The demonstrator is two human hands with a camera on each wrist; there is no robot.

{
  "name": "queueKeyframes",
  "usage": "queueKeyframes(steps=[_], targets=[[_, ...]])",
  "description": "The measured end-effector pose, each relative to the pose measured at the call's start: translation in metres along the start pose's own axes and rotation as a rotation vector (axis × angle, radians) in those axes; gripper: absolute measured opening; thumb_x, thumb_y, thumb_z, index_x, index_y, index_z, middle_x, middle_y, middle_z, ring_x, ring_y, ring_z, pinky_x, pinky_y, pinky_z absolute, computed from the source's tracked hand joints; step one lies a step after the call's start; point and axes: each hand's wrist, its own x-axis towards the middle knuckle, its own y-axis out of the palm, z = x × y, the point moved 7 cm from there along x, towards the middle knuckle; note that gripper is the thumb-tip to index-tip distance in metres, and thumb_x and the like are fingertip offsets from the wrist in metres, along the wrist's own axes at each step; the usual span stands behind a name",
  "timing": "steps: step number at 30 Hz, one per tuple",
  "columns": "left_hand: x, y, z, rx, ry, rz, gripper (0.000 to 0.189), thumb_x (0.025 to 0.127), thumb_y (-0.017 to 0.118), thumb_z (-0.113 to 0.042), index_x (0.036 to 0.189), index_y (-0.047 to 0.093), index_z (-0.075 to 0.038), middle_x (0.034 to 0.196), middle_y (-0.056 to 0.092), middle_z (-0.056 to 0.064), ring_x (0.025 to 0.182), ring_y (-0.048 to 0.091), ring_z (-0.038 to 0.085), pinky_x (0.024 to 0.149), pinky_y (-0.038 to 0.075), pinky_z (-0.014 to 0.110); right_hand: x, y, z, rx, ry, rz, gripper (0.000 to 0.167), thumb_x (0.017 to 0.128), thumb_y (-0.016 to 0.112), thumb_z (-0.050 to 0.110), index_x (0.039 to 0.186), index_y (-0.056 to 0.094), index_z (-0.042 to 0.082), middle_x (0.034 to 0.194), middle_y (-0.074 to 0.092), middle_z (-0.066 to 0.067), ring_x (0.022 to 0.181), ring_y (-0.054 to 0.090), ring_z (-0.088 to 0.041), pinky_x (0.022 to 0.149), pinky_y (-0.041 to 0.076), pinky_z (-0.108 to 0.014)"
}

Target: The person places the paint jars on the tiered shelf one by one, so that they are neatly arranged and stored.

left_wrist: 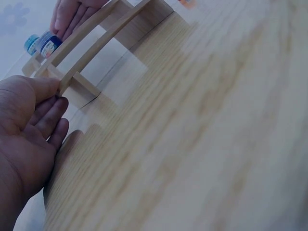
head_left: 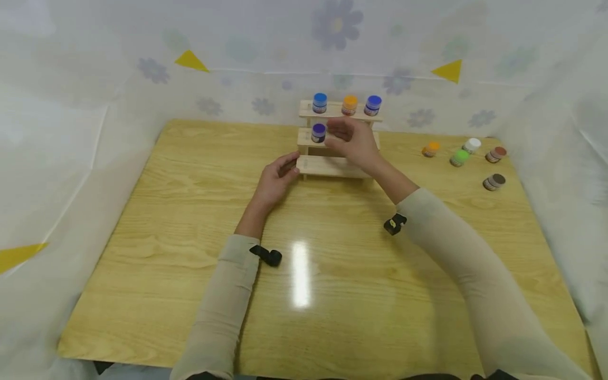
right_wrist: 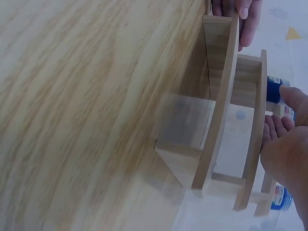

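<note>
A three-tier wooden display rack [head_left: 332, 167] stands at the back of the table. My left hand [head_left: 275, 182] pinches the left end of its lowest shelf between thumb and fingers, as the left wrist view also shows. On the middle shelf, toward the left, is a small paint jar with a dark purple lid [head_left: 319, 133]. Just right of that jar is my right hand [head_left: 353, 142], thumb and fingers apart, fingertips close beside it. The top shelf bears a light blue jar [head_left: 320, 103], an orange jar [head_left: 349, 105] and a dark blue jar [head_left: 372, 105].
Several more jars stand at the table's back right: orange [head_left: 431, 149], white [head_left: 472, 145], green [head_left: 459, 158], reddish brown [head_left: 496, 154] and dark brown [head_left: 494, 182]. A flowered white curtain [head_left: 266, 42] hangs behind the wooden table [head_left: 190, 211].
</note>
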Motion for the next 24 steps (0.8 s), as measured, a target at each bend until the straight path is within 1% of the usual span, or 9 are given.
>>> queueKeyframes(steps=[4,7,9,14,16,20,24], targets=[[0.001,0.001,0.0,0.007,0.011,0.004,0.047,0.109,0.061,-0.011,0.155,0.053,-0.007,0.158,0.054,0.008,0.145,0.051,0.021,0.117,0.046,0.03,-0.011,-0.014,-0.006,0.03,0.01,-0.031,0.048,0.096,0.077,0.002,0.14,0.062,-0.007,0.139,0.064,-0.026,0.132,0.062,-0.035,0.113,0.051,-0.038],[0.0,0.004,0.0,0.007,0.014,0.015,0.047,0.109,0.061,-0.01,0.155,0.053,-0.006,0.158,0.053,0.009,0.145,0.052,0.022,0.117,0.046,0.03,-0.022,-0.026,-0.012,0.054,0.027,-0.057,0.048,0.096,0.077,0.003,0.141,0.062,-0.006,0.139,0.065,-0.024,0.133,0.062,-0.035,0.113,0.051,-0.035],[0.0,0.005,-0.001,0.007,0.016,0.02,0.048,0.109,0.061,-0.01,0.155,0.052,-0.006,0.159,0.053,0.009,0.145,0.051,0.022,0.117,0.046,0.03,-0.03,-0.033,-0.014,0.066,0.021,-0.073,0.047,0.097,0.077,0.004,0.141,0.062,-0.006,0.139,0.065,-0.024,0.133,0.061,-0.035,0.112,0.052,-0.033],[0.002,0.004,0.0,-0.001,0.015,0.018,0.048,0.109,0.061,-0.011,0.155,0.052,-0.006,0.159,0.053,0.009,0.146,0.05,0.022,0.117,0.046,0.03,-0.049,-0.052,-0.016,0.091,-0.003,-0.112,0.046,0.096,0.076,0.001,0.139,0.062,-0.007,0.138,0.063,-0.028,0.132,0.06,-0.041,0.109,0.053,-0.03],[0.002,0.004,0.0,-0.007,0.014,0.019,0.048,0.109,0.061,-0.012,0.155,0.053,-0.006,0.159,0.053,0.009,0.146,0.05,0.022,0.118,0.046,0.031,-0.059,-0.06,-0.018,0.098,0.0,-0.13,0.046,0.096,0.077,-0.001,0.139,0.062,-0.008,0.139,0.062,-0.029,0.131,0.061,-0.04,0.108,0.053,-0.029],[0.003,0.004,0.002,-0.01,0.009,0.024,0.048,0.109,0.061,-0.013,0.156,0.053,-0.007,0.159,0.053,0.008,0.146,0.05,0.022,0.118,0.045,0.032,-0.081,-0.078,-0.021,0.09,0.018,-0.171,0.046,0.095,0.077,0.0,0.138,0.063,-0.007,0.137,0.064,-0.026,0.128,0.063,-0.031,0.109,0.052,-0.027],[0.002,0.003,0.001,-0.005,0.001,0.02,0.048,0.109,0.06,-0.013,0.156,0.052,-0.008,0.159,0.052,0.007,0.147,0.049,0.021,0.117,0.046,0.031,-0.104,-0.098,-0.024,0.058,0.049,-0.207,0.046,0.096,0.078,0.003,0.138,0.063,-0.006,0.133,0.069,-0.013,0.127,0.063,-0.025,0.107,0.052,-0.023]])
